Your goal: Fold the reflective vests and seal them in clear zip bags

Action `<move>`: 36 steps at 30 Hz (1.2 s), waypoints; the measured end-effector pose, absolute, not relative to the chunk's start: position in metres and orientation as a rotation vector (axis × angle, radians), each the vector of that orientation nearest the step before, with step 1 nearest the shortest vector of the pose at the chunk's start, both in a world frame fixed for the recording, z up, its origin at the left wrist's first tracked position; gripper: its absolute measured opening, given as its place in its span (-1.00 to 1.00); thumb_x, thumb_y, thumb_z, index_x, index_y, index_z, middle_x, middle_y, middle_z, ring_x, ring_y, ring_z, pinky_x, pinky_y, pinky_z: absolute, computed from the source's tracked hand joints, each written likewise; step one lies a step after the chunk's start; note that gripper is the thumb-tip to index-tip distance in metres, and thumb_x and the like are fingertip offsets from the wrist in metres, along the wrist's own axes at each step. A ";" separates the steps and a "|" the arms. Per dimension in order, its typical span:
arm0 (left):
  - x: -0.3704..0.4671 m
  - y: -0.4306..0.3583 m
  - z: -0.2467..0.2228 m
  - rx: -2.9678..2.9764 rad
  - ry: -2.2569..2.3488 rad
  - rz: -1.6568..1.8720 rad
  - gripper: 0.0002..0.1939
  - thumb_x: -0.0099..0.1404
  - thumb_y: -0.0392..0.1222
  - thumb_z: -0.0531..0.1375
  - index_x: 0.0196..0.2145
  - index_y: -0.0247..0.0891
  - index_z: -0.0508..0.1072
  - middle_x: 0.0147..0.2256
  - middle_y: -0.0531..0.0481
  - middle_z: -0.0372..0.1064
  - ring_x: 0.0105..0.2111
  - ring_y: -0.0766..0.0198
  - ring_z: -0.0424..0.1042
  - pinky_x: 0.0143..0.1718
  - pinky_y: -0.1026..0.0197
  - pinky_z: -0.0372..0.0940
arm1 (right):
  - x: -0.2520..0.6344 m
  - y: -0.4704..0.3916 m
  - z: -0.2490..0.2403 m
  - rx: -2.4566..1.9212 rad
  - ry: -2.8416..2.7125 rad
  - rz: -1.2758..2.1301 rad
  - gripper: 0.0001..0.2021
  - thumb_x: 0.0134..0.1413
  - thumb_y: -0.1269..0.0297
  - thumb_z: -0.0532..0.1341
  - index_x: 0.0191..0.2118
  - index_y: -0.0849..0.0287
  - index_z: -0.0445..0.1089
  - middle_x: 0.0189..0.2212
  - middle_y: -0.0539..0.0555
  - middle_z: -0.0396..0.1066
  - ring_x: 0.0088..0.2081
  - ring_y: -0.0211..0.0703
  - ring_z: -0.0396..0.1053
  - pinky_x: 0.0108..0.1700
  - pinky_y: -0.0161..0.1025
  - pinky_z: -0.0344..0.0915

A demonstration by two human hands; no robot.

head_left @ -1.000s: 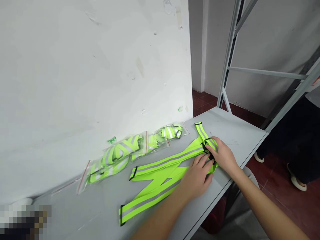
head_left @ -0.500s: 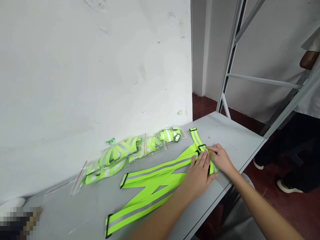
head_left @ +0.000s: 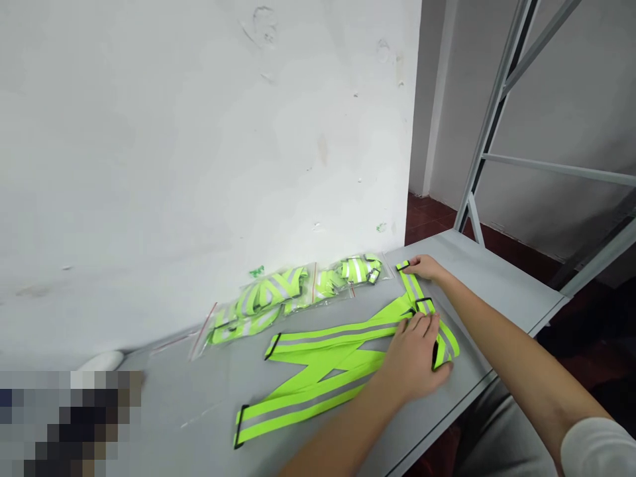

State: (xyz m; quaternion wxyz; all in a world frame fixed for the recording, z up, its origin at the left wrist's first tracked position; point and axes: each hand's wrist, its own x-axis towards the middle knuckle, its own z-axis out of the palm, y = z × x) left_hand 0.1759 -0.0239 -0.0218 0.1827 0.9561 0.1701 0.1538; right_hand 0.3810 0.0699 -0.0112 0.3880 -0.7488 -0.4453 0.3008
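Note:
A lime-green reflective vest (head_left: 308,411) made of elastic straps with grey stripes and black buckles lies spread on the grey table (head_left: 199,424). My left hand (head_left: 415,354) rests on its right part, fingers stretched out and pressing down near a black buckle (head_left: 424,305). At the vest's far right end, my right hand (head_left: 424,267) pinches the tip of a short strap (head_left: 411,286) beside another black buckle. Part of the straps is hidden under my left hand.
Clear plastic bags with folded lime-green vests (head_left: 273,291) lie along the white wall (head_left: 199,165) behind. A grey metal frame (head_left: 477,159) rises at the table's far right end. At lower left, a pixelated patch hides something next to a white rounded object (head_left: 102,362).
My right hand has moved from beside my left hand up to the far tip of the short strap and grips it there. My left hand stays on the straps. The view has shifted left.

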 end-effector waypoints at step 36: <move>0.178 0.007 -0.035 2.634 0.627 0.557 -0.57 0.07 -0.01 0.29 -0.10 -0.17 0.43 -0.01 -0.07 0.41 0.17 -0.08 0.12 0.18 -0.13 0.07 | 0.323 -0.131 -0.033 -1.606 -1.646 0.400 -0.82 0.18 0.31 0.14 -0.13 0.06 0.44 0.02 0.07 0.45 0.07 -0.06 0.38 0.14 -0.02 0.30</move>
